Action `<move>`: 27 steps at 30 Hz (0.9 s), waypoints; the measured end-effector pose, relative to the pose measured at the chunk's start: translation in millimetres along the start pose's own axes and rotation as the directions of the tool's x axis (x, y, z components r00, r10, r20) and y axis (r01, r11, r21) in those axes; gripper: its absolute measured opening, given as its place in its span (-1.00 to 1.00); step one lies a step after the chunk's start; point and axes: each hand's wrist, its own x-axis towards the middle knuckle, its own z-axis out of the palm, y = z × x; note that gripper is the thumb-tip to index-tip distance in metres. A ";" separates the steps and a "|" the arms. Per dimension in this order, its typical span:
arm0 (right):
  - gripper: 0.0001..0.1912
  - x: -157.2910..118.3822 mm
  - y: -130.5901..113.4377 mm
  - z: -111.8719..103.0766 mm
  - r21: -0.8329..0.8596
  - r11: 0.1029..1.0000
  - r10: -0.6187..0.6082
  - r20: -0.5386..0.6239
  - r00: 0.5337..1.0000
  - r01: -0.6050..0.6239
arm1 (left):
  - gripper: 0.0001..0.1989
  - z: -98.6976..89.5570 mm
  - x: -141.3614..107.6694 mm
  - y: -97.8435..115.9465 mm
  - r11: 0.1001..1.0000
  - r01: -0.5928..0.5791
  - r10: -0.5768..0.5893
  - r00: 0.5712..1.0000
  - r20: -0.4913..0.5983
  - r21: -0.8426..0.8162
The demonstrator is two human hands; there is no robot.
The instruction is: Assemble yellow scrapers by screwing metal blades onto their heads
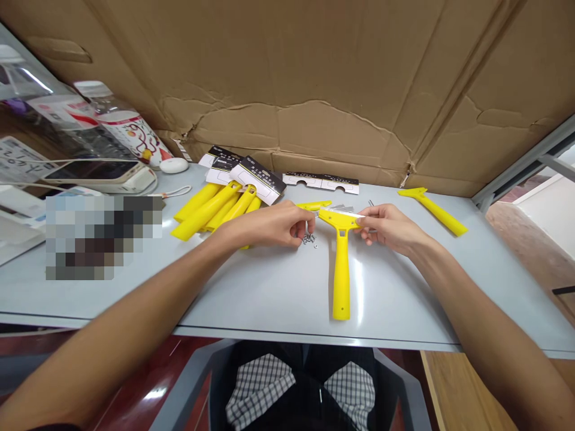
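Observation:
A yellow scraper [342,263] lies on the grey table with its handle toward the front edge and a metal blade strip along its head. My right hand [384,227] is closed on the right end of that scraper's head. Just left of the head, my left hand [287,224] is closed, fingertips together, beside a small pile of metal nuts or screws [309,238]; what it holds, if anything, is too small to tell. Behind the scraper are thin metal blades [345,208] and another yellow piece [314,205], partly hidden by my left hand.
Several yellow scraper handles [202,206] with black and white cards [258,178] lie at the left back. Another yellow scraper [440,215] is at the right. Bottles [130,129], a phone [96,170] and a white case [173,165] stand or lie far left. Cardboard [287,72] walls the back.

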 end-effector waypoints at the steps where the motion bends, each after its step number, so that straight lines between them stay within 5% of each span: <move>1: -0.86 -0.3 -0.2 0.2 0.000 1.000 0.000 0.000 1.000 0.000 | -0.76 -0.1 -0.2 -0.7 1.000 -0.002 0.002 1.000 -0.004 0.006; 6: -0.92 -0.7 -0.5 0.5 -0.004 1.000 0.001 -0.001 1.000 -0.001 | -0.63 0.3 -1.4 -4.0 1.000 0.022 -0.022 0.999 -0.038 -0.007; 11: -0.89 -0.4 -1.0 1.6 -0.002 1.000 0.008 -0.006 1.000 -0.008 | -0.75 -0.7 0.6 0.7 0.999 -0.038 0.035 0.982 -0.184 -0.012; 20: -0.92 -1.4 0.9 5.4 -0.013 1.000 -0.006 0.024 1.000 0.007 | -0.90 5.8 4.2 13.1 0.981 -0.189 0.154 0.874 -0.460 -0.031; 27: -0.90 -0.6 4.0 6.0 -0.023 0.999 -0.021 0.060 0.998 0.023 | -0.91 24.7 15.9 5.8 0.973 -0.226 0.211 0.807 -0.552 0.042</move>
